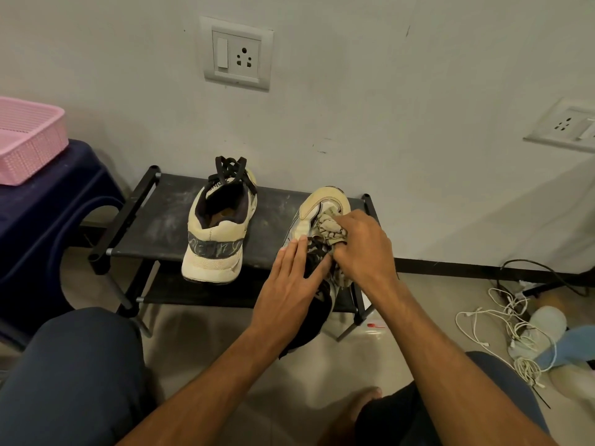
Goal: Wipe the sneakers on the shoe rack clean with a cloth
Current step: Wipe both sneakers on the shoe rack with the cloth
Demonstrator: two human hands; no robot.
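Note:
Two cream sneakers with black laces sit on the top shelf of a low black shoe rack (161,220). The left sneaker (215,233) stands upright, heel toward me, untouched. The right sneaker (322,204) points its toe at the wall and hangs over the rack's front edge. My left hand (289,284) lies flat on its laces and tongue, holding it down. My right hand (363,249) is closed on a crumpled patterned cloth (331,228) pressed against the shoe's upper near the toe. Much of that shoe is hidden under my hands.
A pink basket (29,140) rests on a dark blue stool (48,220) at the left. Tangled white cables (515,329) and soft items lie on the floor at the right. Wall sockets (236,54) sit above the rack. My knees frame the bottom.

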